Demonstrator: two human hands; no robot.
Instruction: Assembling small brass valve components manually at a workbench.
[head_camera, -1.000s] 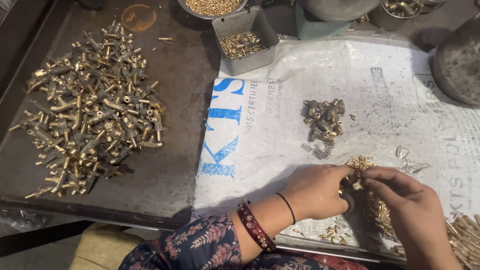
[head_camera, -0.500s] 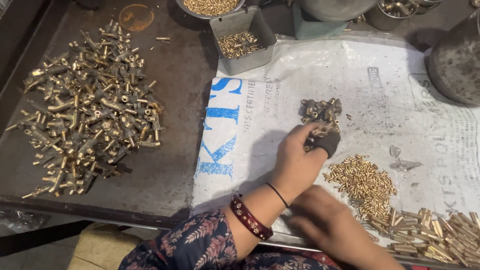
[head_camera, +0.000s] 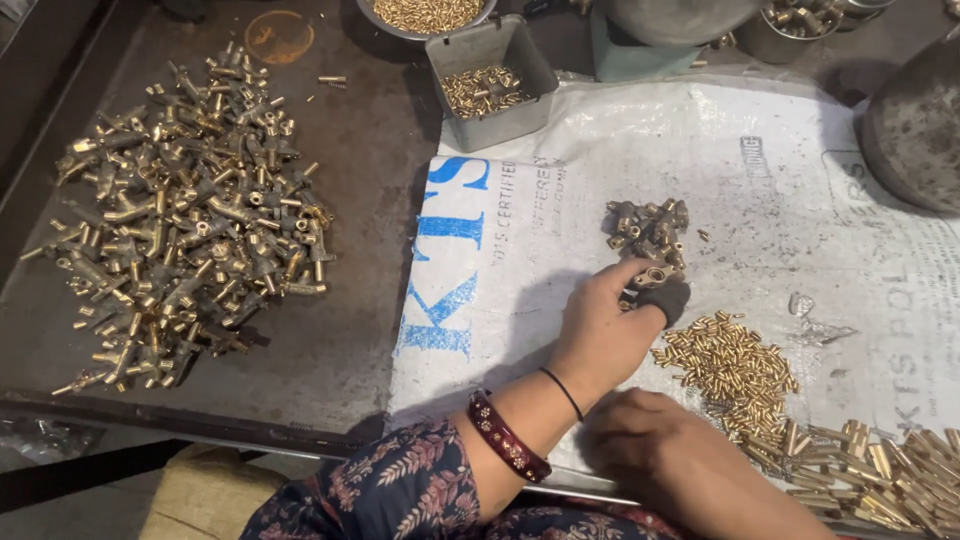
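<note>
The left hand reaches forward over the white woven sack that covers the right part of the work table. Its fingers are closed around 1 small brass fitting, pinched at the fingertips; 1 finger wears a dark cover at its tip. The fitting is held just at the near edge of a small heap of similar brass fittings, which lies on the sack, and it seems to touch that heap or almost touch it. On the left wrist there are a dark red bangle and a thin black thread, and the sleeve has a flower pattern.

The right hand rests low at the near edge of the sack, palm down. Its fingers are loosely bent and I cannot tell if it holds something. Just beside it, to the right, lies a pile of small brass pins, and further right a row of longer brass tubes.

On the bare dark metal tray to the left lies a big heap of larger brass valve parts. At the far side stands a grey rectangular tin with small brass pieces inside, and behind it a round bowl of the same kind of pieces.
</note>
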